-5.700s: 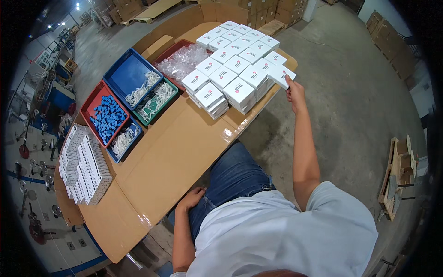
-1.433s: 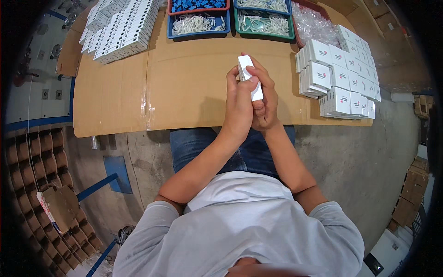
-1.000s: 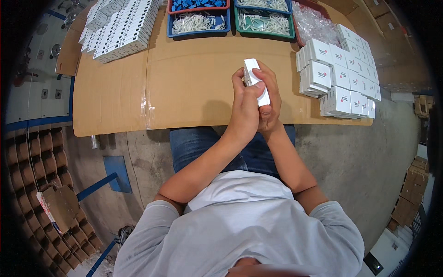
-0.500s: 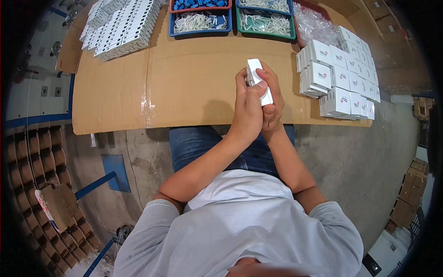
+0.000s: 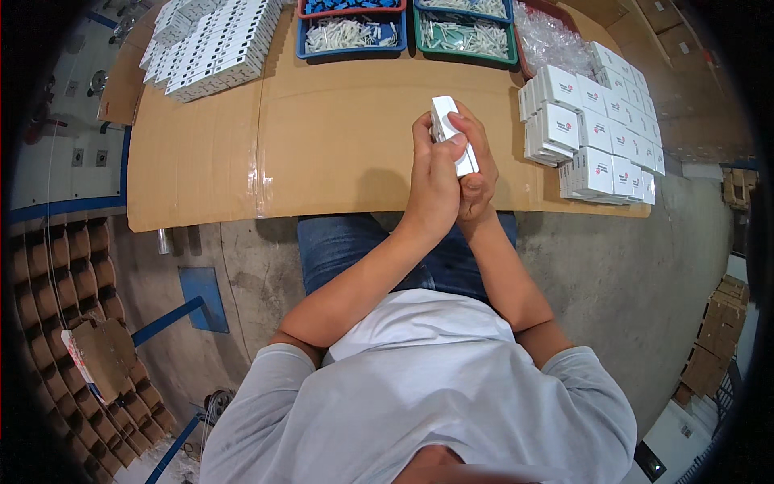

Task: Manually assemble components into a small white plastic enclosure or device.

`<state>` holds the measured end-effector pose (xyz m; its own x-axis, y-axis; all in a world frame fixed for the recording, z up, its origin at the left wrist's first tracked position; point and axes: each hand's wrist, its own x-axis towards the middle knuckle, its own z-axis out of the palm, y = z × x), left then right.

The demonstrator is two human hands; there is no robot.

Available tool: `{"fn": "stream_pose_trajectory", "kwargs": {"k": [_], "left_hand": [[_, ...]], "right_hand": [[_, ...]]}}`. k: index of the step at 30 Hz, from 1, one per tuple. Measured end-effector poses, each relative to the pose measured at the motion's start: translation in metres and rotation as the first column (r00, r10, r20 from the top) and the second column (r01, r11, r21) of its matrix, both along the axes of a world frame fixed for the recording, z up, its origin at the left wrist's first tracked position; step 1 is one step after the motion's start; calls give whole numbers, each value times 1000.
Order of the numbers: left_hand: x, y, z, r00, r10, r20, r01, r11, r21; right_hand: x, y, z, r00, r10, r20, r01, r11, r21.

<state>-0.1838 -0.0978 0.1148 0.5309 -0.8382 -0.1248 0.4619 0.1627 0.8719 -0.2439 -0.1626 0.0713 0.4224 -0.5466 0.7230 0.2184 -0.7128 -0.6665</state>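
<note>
Both hands are closed around one small white rectangular block (image 5: 444,110), above the near edge of the table. My left hand (image 5: 436,179) wraps its left side, with the thumb pressed on the face turned up. From the other side my right hand (image 5: 479,153) grips it, its fingers bent over the right edge and its palm against the left hand. The block stands tilted, its far end sticking out beyond the fingers. Much of its middle and underside is hidden, so I cannot tell whether it is a carton or a plastic unit.
Brown cardboard (image 5: 339,121) covers the table. White cartons (image 5: 595,129) are stacked at the right, and rows of white units (image 5: 214,52) at the far left. Along the back stand a blue tray (image 5: 351,55) and a green tray (image 5: 468,56) of small white pieces, beside clear plastic bags (image 5: 552,36).
The hands and block sit very slightly higher in the picture, and the table has shifted up a little too. The grip looks the same.
</note>
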Motion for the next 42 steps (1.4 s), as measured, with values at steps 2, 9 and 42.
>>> {"fn": "stream_pose_trajectory", "kwargs": {"k": [2, 9, 42], "left_hand": [[-1, -1, 2, 1000, -12, -9, 12, 1000, 9], [1, -4, -10, 1000, 3, -6, -3, 1000, 21], [43, 17, 10, 799, 8, 601, 199, 940, -278]], "right_hand": [[-3, -1, 0, 1000, -12, 5, 12, 1000, 1], [2, 2, 2, 1000, 22, 19, -23, 999, 46], [-34, 10, 67, 964, 248, 91, -262, 855, 447]]}}
